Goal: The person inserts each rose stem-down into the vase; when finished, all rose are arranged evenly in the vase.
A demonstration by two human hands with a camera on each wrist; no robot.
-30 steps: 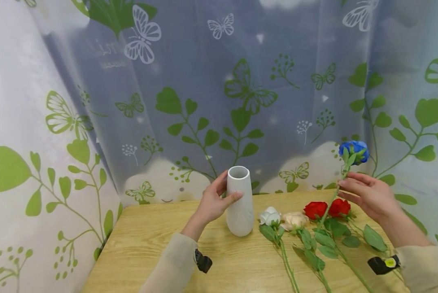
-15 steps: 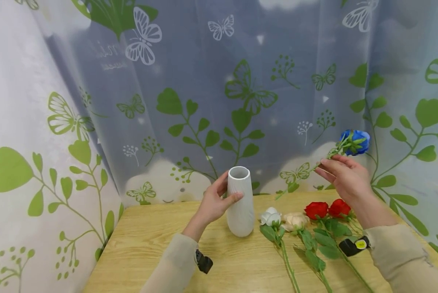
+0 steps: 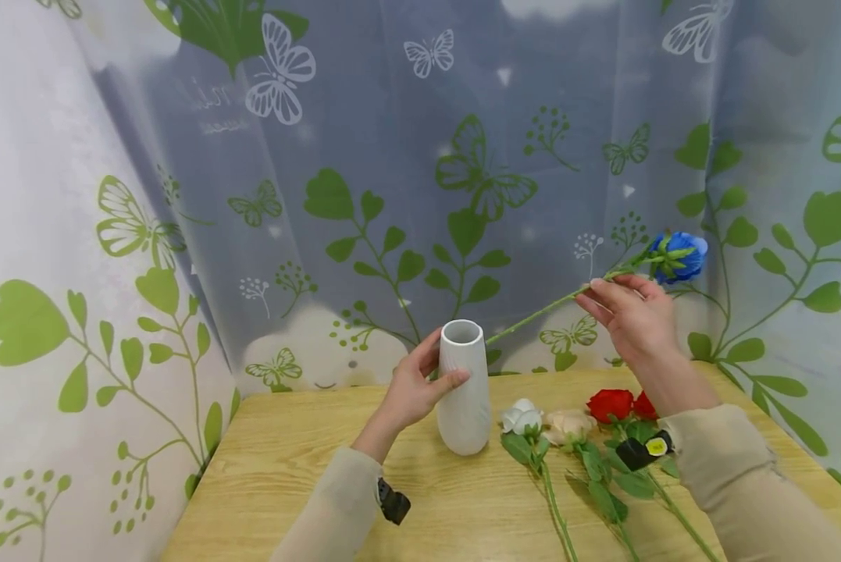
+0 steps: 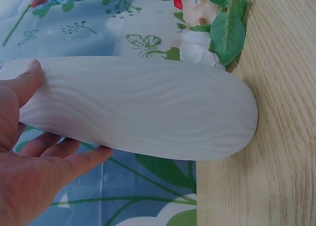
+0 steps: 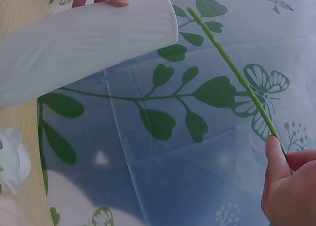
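Note:
A white vase [image 3: 465, 414] with a wavy ribbed surface stands upright on the wooden table. My left hand [image 3: 415, 389] grips its upper part, thumb across the front and fingers round the left side, as the left wrist view also shows. To the right and higher up, my right hand [image 3: 634, 316] pinches the green stem [image 3: 532, 316] of an artificial blue rose [image 3: 680, 257]. The stem slants down to the left, its lower end near the vase mouth. In the right wrist view the bare stem tip [image 5: 191, 11] is apart from the vase rim [image 5: 173, 19].
On the table [image 3: 286, 468], right of the vase, lie a white rose [image 3: 522, 417], a cream rose [image 3: 569, 426] and red roses [image 3: 610, 405], stems toward the front. A patterned curtain [image 3: 364, 101] hangs behind and at both sides.
My right hand has moved left and up with the blue rose, and the stem has swung from steep to a shallow slant toward the vase. The left hand stays on the vase.

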